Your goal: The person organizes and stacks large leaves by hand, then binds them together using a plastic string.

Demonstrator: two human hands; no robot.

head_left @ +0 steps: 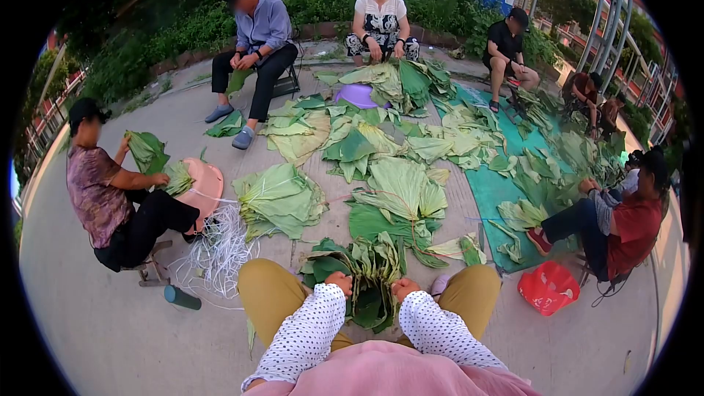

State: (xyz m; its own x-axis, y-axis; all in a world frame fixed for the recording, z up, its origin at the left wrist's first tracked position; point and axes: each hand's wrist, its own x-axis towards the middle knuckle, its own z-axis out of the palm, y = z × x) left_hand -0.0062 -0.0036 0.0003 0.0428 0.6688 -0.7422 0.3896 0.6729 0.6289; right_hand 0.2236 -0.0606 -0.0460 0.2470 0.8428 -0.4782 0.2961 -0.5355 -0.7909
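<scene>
Between my knees is a thick bundle of large green leaves, folded and layered with its edges facing up. My left hand grips the near left side of the bundle, with its fingers curled in. On the opposite side my right hand is closed on the leaf edges too. The fingertips of both hands are partly hidden among the leaves. Just beyond lies a flat stack of broad leaves, with a thin reddish string across it. Another fanned leaf bundle rests to the left.
White plastic strips lie tangled on the left near a pink basin and a green bottle. A red basket stands at right beside a green tarp. Several seated people surround the leaf piles; a purple basin is farther back.
</scene>
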